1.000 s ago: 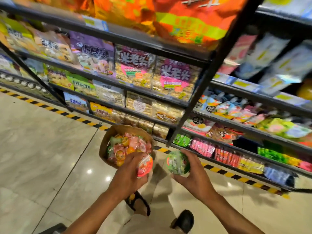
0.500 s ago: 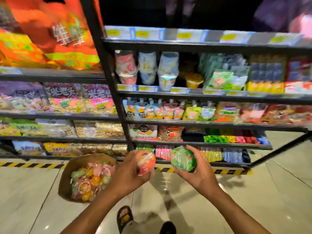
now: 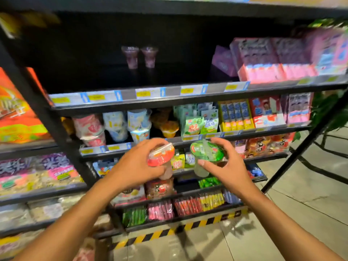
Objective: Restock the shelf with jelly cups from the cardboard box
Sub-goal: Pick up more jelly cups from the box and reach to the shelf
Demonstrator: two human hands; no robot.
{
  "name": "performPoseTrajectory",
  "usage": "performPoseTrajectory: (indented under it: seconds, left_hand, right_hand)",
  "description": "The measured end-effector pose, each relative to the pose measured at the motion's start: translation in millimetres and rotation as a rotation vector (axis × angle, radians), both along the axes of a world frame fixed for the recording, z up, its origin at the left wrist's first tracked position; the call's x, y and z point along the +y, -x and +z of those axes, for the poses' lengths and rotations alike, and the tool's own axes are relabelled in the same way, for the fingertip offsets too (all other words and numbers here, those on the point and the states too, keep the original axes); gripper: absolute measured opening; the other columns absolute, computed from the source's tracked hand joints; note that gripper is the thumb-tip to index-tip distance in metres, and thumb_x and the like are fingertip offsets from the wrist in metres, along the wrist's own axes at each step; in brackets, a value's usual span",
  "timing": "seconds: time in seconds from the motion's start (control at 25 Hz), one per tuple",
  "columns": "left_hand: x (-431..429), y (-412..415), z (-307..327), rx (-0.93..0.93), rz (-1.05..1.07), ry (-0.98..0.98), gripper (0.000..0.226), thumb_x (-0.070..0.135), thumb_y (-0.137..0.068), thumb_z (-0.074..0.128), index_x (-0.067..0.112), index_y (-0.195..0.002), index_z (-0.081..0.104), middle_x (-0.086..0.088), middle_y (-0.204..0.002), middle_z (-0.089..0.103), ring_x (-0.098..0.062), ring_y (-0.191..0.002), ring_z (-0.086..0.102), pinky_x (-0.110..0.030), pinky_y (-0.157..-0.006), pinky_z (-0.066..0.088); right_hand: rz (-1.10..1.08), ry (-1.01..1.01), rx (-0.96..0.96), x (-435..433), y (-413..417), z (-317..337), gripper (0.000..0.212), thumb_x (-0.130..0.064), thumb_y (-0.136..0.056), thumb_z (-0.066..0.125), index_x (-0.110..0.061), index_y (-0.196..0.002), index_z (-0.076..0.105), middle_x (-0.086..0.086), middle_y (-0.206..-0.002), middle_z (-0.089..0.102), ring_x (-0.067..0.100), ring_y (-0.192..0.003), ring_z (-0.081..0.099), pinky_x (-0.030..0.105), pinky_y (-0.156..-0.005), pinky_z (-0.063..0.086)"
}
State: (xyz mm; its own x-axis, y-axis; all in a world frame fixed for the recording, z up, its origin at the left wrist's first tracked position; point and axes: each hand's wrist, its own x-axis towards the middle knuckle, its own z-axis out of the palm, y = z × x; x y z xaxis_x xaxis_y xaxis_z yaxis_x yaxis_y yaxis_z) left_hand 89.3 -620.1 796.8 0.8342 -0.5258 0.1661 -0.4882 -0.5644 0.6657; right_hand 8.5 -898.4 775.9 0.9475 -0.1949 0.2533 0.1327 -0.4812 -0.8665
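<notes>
Red-lidded cup — green-lidded cup (clear bodies)

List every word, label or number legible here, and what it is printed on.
"柚子": green pouch.
"米老", rest blurred: purple snack bags at left.
Too blurred to read: yellow price tags, pink boxes, the lid of the red jelly cup in the left hand, and the lid of the green jelly cup in the right hand.

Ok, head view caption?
Left hand holds a red-lidded jelly cup, right hand a green-lidded one, facing a dark shelf with two cups.
</notes>
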Motion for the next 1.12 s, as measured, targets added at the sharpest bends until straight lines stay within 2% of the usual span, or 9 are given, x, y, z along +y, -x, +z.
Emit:
performPoseTrajectory:
  seconds: [0.12, 0.24, 0.36, 0.44, 0.6, 0.76, 0.88, 0.96, 1.12]
  left_hand:
    - [-11.1, -40.4, 56.9, -0.070, -0.064, 0.051, 0.062, 0.045, -0.064, 0.067, 0.055, -0.124, 0.052, 0.020, -0.120, 0.061, -0.002, -0.106, 0.062, -0.034, -0.092, 0.053]
    - [-16.3, -75.7, 110.0, -0.149, -0.131, 0.107, 0.060, 0.042, -0.065, 0.069, 0.047, -0.123, 0.057, 0.022, -0.116, 0.065, 0.002, -0.106, 0.063, -0.017, -0.088, 0.047]
    - [-23.1, -118.5, 155.9, -0.235, -0.149, 0.113, 0.061, 0.041, -0.065, 0.071, 0.046, -0.124, 0.057, 0.024, -0.118, 0.065, 0.005, -0.108, 0.062, -0.014, -0.089, 0.046]
    - [-30.9, -146.4, 175.7, -0.273, -0.113, 0.108, 0.059, 0.038, -0.065, 0.072, 0.049, -0.121, 0.056, 0.025, -0.113, 0.065, 0.010, -0.101, 0.061, -0.010, -0.084, 0.044]
    - [-54.2, -205.6, 179.7, -0.249, -0.053, -0.001, 0.057, 0.040, -0.067, 0.073, 0.048, -0.121, 0.056, 0.019, -0.109, 0.068, 0.001, -0.095, 0.066, -0.025, -0.089, 0.053]
    - [-73.9, -255.2, 163.3, -0.215, -0.001, -0.183, 0.065, 0.042, -0.073, 0.075, 0.042, -0.132, 0.050, 0.011, -0.112, 0.068, -0.010, -0.100, 0.067, -0.034, -0.095, 0.054]
    - [-84.4, -275.1, 147.6, -0.135, 0.014, -0.193, 0.067, 0.050, -0.066, 0.070, 0.050, -0.129, 0.045, 0.008, -0.117, 0.067, -0.013, -0.104, 0.067, -0.040, -0.097, 0.054]
    - [-88.6, -283.1, 142.0, -0.134, 0.038, -0.195, 0.071, 0.054, -0.064, 0.068, 0.052, -0.131, 0.044, 0.009, -0.125, 0.064, -0.013, -0.108, 0.065, -0.041, -0.099, 0.053]
    - [-86.9, -272.5, 140.4, -0.238, 0.062, -0.267, 0.077, 0.047, -0.083, 0.072, 0.044, -0.150, 0.034, 0.008, -0.147, 0.051, -0.014, -0.125, 0.057, -0.035, -0.104, 0.049]
  right_hand:
    - [0.001, 0.008, -0.089, -7.0, -36.1, 48.9, 0.072, -0.059, -0.068, 0.081, -0.041, -0.132, 0.053, -0.027, -0.135, 0.052, -0.007, -0.126, 0.047, 0.025, -0.104, 0.042]
    - [0.017, -0.031, -0.209, -9.0, -72.5, 90.1, 0.073, -0.049, -0.068, 0.090, -0.032, -0.131, 0.056, -0.015, -0.130, 0.060, 0.000, -0.120, 0.057, 0.024, -0.103, 0.047]
    - [0.030, -0.018, -0.321, -12.4, -112.4, 131.4, 0.074, -0.047, -0.067, 0.085, -0.027, -0.132, 0.056, -0.008, -0.129, 0.062, 0.001, -0.120, 0.058, 0.021, -0.101, 0.047]
    - [0.052, 0.016, -0.349, -18.4, -142.3, 152.3, 0.075, -0.044, -0.068, 0.085, -0.026, -0.134, 0.055, -0.006, -0.129, 0.062, 0.002, -0.119, 0.059, 0.021, -0.101, 0.046]
    - [0.025, 0.145, -0.272, -34.5, -212.4, 170.6, 0.083, -0.054, -0.062, 0.086, -0.031, -0.134, 0.052, -0.006, -0.126, 0.060, 0.005, -0.114, 0.061, 0.023, -0.099, 0.046]
    - [-0.010, 0.236, -0.118, -49.6, -275.5, 166.9, 0.081, -0.038, -0.071, 0.089, -0.019, -0.139, 0.049, 0.001, -0.126, 0.058, 0.012, -0.114, 0.057, 0.022, -0.089, 0.041]
    - [-0.020, 0.322, -0.052, -58.5, -305.0, 153.8, 0.084, -0.050, -0.070, 0.087, -0.020, -0.138, 0.049, 0.004, -0.121, 0.062, 0.017, -0.112, 0.060, 0.030, -0.087, 0.047]
    - [0.013, 0.339, -0.043, -64.6, -317.8, 145.6, 0.082, -0.052, -0.071, 0.084, -0.025, -0.139, 0.047, 0.002, -0.120, 0.062, 0.019, -0.114, 0.059, 0.034, -0.091, 0.049]
    - [0.094, 0.392, -0.028, -69.1, -319.8, 144.8, 0.067, -0.054, -0.079, 0.072, -0.042, -0.140, 0.047, -0.003, -0.126, 0.059, 0.019, -0.121, 0.056, 0.030, -0.092, 0.044]
